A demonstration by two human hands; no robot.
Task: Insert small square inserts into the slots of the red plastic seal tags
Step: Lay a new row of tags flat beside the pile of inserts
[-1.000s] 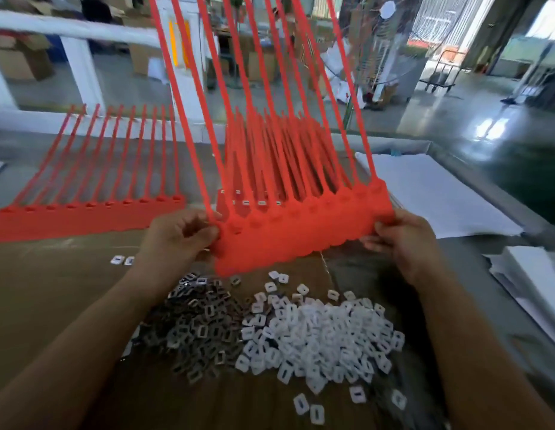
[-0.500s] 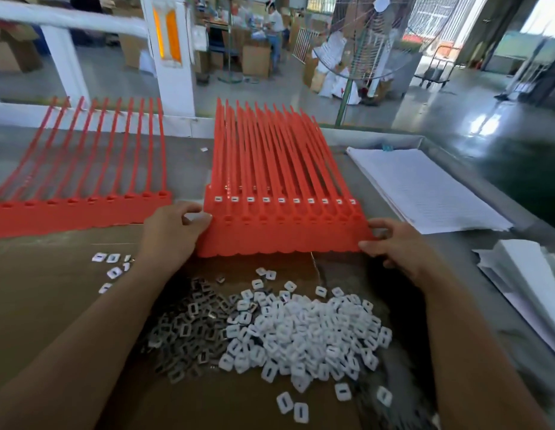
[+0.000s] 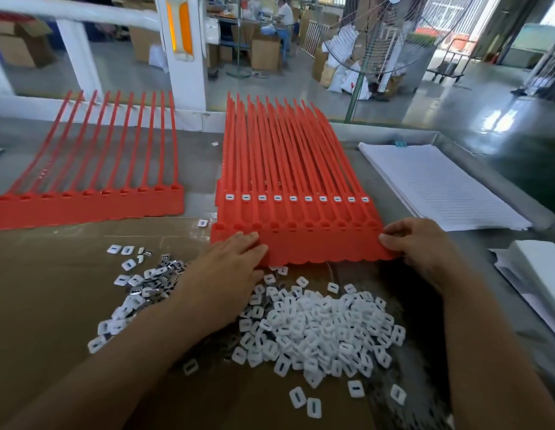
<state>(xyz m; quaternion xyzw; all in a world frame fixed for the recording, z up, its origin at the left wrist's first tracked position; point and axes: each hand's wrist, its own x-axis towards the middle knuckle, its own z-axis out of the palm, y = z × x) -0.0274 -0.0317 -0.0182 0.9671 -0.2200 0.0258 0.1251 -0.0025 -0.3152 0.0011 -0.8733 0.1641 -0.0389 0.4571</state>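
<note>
A stack of red seal tag strips (image 3: 301, 212) lies flat on the table ahead of me. Its top strip (image 3: 319, 248) has empty slots, and a strip beneath shows a row of white inserts (image 3: 293, 198). My left hand (image 3: 229, 268) rests with straight fingers on the top strip's near left part. My right hand (image 3: 422, 243) holds its near right corner. A heap of white square inserts (image 3: 322, 330) lies close in front of me. Dark metal inserts (image 3: 158, 280) lie left of it.
Another red tag strip (image 3: 87, 203) with empty slots lies to the left. A stack of lined white paper (image 3: 437, 187) sits right of the tags, more white sheets (image 3: 536, 274) at the far right. Brown cardboard (image 3: 37, 290) covers the near table.
The red strip that I held up in the air has come down flat onto the stack. My left hand shifted from its left edge onto its top.
</note>
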